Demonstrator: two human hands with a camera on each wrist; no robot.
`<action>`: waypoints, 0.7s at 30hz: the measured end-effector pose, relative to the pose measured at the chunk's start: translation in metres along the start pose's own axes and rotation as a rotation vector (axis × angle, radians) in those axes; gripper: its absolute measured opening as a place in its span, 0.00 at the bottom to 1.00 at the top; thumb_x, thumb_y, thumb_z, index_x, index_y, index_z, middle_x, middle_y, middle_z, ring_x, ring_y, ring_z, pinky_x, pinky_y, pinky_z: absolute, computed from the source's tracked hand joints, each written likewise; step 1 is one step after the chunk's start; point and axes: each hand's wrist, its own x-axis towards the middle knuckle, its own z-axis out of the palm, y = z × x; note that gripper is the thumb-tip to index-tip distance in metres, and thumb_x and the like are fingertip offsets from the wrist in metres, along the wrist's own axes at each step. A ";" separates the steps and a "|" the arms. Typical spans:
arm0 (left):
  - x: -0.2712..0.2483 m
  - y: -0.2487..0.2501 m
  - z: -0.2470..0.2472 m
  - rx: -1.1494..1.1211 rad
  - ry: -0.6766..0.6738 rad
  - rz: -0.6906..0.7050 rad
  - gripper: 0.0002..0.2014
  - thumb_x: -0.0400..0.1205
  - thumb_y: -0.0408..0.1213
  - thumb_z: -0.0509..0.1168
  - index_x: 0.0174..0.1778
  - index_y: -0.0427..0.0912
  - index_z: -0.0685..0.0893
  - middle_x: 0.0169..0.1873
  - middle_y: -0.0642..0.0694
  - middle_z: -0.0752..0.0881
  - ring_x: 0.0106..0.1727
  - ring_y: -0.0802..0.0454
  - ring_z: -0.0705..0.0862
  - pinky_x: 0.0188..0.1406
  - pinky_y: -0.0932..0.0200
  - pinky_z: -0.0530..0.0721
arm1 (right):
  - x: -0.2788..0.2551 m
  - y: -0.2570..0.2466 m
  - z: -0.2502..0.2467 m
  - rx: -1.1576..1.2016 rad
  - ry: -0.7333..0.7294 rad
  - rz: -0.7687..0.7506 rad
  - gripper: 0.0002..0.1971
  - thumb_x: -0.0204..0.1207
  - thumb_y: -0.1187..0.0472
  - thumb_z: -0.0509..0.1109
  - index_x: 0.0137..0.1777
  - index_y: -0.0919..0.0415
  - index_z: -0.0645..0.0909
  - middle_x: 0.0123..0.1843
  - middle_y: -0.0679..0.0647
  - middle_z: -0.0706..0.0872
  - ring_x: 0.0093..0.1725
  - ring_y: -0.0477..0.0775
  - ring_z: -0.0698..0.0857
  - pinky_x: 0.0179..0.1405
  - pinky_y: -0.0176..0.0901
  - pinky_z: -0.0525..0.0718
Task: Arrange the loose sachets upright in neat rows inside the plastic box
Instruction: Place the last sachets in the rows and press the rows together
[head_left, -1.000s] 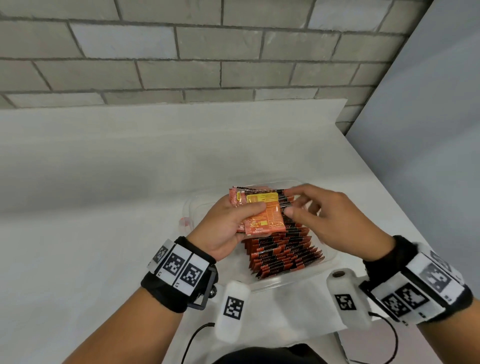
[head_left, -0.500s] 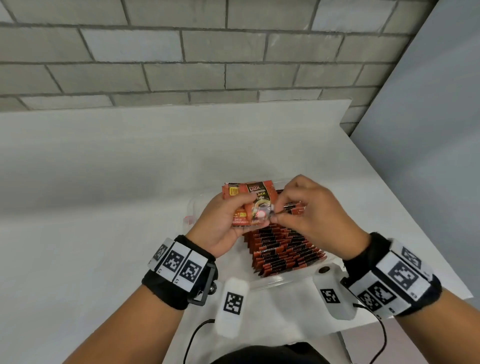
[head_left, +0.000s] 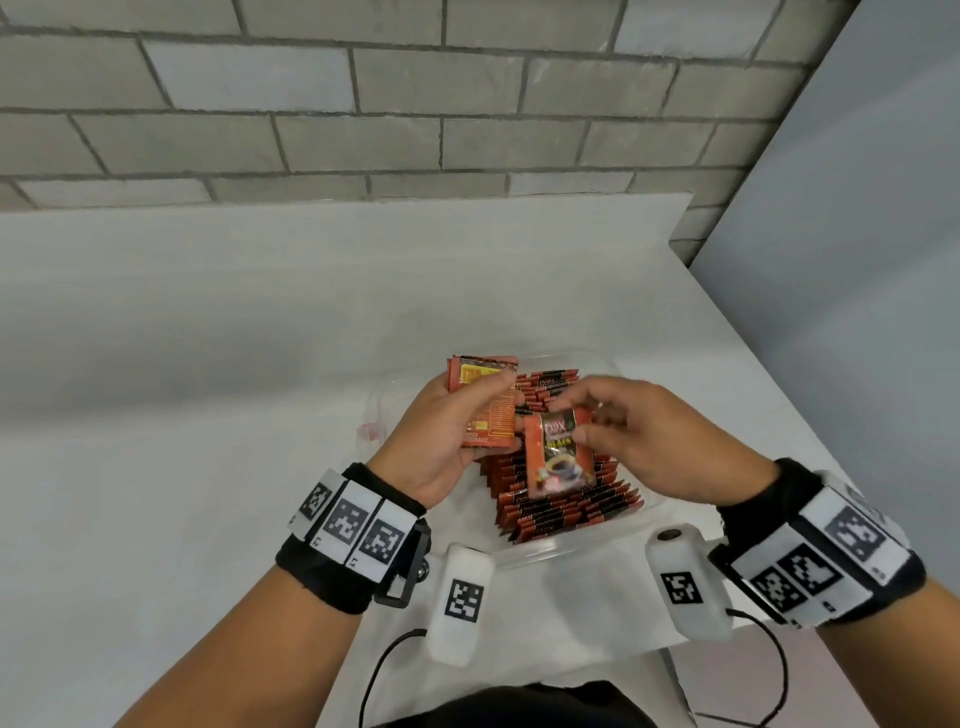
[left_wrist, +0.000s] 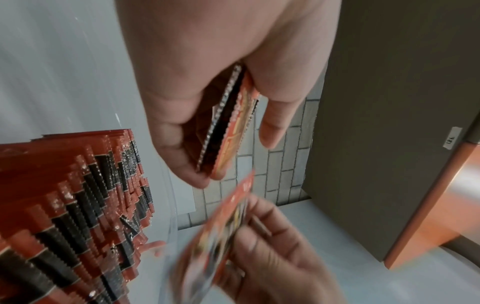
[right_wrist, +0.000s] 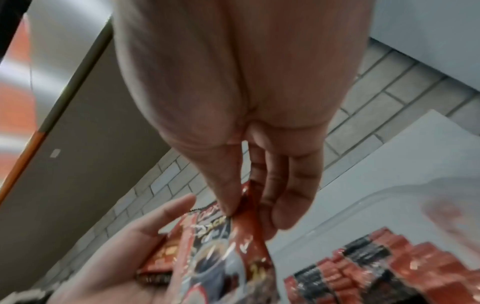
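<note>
Over the white table (head_left: 156, 467), the left hand (head_left: 447, 441) grips a sachet stack (head_left: 485, 402) while the right hand (head_left: 644, 441) pinches one sachet (head_left: 558, 462).

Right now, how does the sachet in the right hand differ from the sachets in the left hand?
The right hand pinches a single sachet, its coffee-cup front facing the camera. The left hand grips a small stack of sachets, their orange printed backs showing. Both are above the plastic box.
</note>
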 end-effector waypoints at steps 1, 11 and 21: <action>0.000 0.000 -0.002 -0.014 0.019 -0.005 0.08 0.77 0.39 0.68 0.50 0.42 0.85 0.39 0.44 0.89 0.37 0.51 0.87 0.42 0.51 0.85 | -0.004 0.003 0.002 -0.050 -0.043 0.007 0.11 0.80 0.65 0.67 0.54 0.47 0.81 0.45 0.43 0.85 0.41 0.42 0.85 0.41 0.34 0.83; -0.002 0.001 -0.009 -0.040 0.034 -0.012 0.15 0.75 0.40 0.68 0.56 0.39 0.84 0.40 0.42 0.88 0.37 0.49 0.86 0.43 0.49 0.86 | -0.022 0.020 0.028 -0.221 -0.228 -0.002 0.06 0.83 0.61 0.64 0.47 0.49 0.80 0.41 0.42 0.85 0.44 0.44 0.84 0.46 0.40 0.83; -0.005 0.000 -0.010 -0.036 0.051 -0.032 0.16 0.75 0.40 0.69 0.57 0.39 0.83 0.41 0.41 0.88 0.37 0.47 0.86 0.40 0.51 0.85 | -0.014 0.012 0.028 -0.378 -0.200 -0.071 0.09 0.80 0.61 0.67 0.54 0.52 0.88 0.39 0.30 0.77 0.43 0.29 0.78 0.44 0.20 0.72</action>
